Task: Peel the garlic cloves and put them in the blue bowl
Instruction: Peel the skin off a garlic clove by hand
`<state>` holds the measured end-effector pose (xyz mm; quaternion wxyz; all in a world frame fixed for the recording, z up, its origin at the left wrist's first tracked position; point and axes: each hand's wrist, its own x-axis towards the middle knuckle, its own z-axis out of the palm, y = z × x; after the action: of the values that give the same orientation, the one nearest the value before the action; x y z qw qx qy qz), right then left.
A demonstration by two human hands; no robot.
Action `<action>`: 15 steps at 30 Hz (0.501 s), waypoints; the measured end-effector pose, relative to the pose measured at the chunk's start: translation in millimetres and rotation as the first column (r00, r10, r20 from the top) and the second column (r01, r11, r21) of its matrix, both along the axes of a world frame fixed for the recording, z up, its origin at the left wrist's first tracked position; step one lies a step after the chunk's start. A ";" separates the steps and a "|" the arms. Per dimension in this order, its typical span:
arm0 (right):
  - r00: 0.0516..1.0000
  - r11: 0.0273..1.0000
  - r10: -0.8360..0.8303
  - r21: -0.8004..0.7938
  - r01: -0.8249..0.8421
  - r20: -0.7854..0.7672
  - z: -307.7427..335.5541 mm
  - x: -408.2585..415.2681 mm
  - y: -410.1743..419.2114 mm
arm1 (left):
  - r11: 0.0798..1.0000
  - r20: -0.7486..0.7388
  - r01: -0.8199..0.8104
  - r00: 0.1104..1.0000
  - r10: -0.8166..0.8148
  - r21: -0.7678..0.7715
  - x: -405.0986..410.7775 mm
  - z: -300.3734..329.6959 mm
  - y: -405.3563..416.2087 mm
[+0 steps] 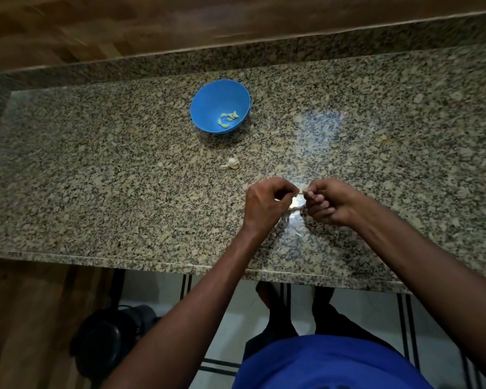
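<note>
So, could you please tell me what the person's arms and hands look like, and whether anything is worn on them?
Both forearms are bare up to where the frame cuts them off: no sleeves show. The left hand and right hand carry no gloves, and I see no watch, bracelet or rings, though the picture is a little soft. Lower down, a blue garment covers the person's body.

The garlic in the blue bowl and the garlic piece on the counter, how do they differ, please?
The cloves in the blue bowl look pale yellow-green and skinless; the garlic piece on the granite counter is white and looks unpeeled. The cloves are several small bits; the piece is one larger lump. Neither is held.
</note>
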<state>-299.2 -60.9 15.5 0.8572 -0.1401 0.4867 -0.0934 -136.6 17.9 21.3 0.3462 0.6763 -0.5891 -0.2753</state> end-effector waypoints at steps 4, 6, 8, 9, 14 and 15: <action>0.994 0.997 -0.071 0.041 0.068 0.085 -1.8 -5.7 2.4 | 0.989 -0.276 -0.037 0.958 0.076 0.145 3.3 3.0 1.5; 0.992 0.998 -0.066 0.013 0.065 0.110 -2.7 -6.1 5.7 | 0.979 -0.364 -0.030 0.926 0.103 0.201 7.8 5.0 -0.8; 0.989 0.999 -0.049 -0.004 0.050 0.142 -3.6 -7.5 8.4 | 0.972 -0.414 -0.006 0.904 0.105 0.233 12.1 4.9 -2.1; 0.986 0.999 -0.042 -0.010 0.044 0.160 -3.9 -8.0 8.9 | 0.970 -0.425 -0.001 0.899 0.107 0.243 13.4 4.9 -2.5; 0.982 0.999 -0.028 -0.034 0.035 0.185 -6.2 -10.4 9.5 | 0.964 -0.461 0.028 0.882 0.100 0.263 13.5 7.3 -5.2; 0.982 0.999 -0.024 -0.038 0.031 0.185 -6.5 -10.5 9.5 | 0.964 -0.465 0.037 0.880 0.093 0.262 12.3 8.2 -5.9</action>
<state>-309.7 -51.4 9.0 0.8942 -0.1415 0.4049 -0.1278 -124.4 12.0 29.5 0.3904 0.6369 -0.4349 -0.5028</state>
